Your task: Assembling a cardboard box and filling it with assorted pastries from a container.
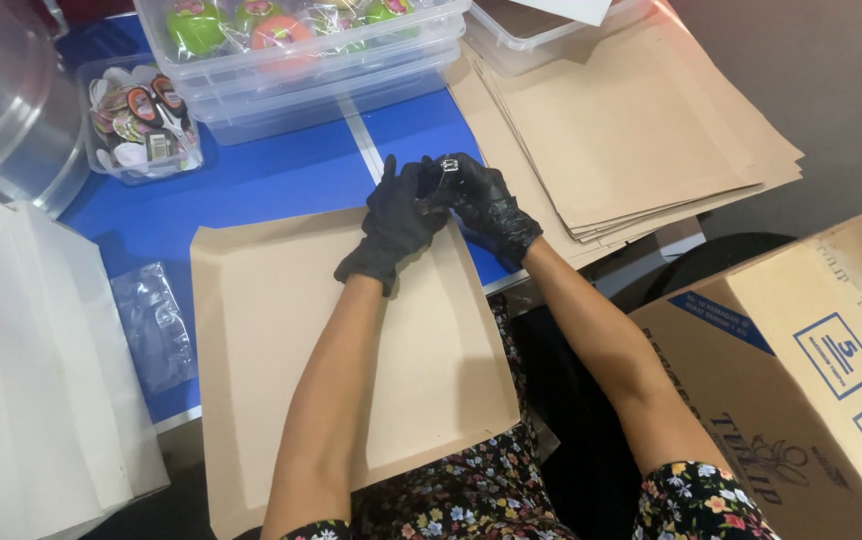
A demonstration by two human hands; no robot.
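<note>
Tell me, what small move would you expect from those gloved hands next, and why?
Probably pressing down the top edge of the brown paper sheet. Both the left hand and right hand meet at that edge, pinching a small dark item I cannot identify, and the sheet's other borders already show folds.

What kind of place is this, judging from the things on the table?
Probably a small packing workstation. A stack of brown paper envelopes lies on the blue table, clear plastic bins hold wrapped colourful items, and a cardboard box stands beside the person.
</note>
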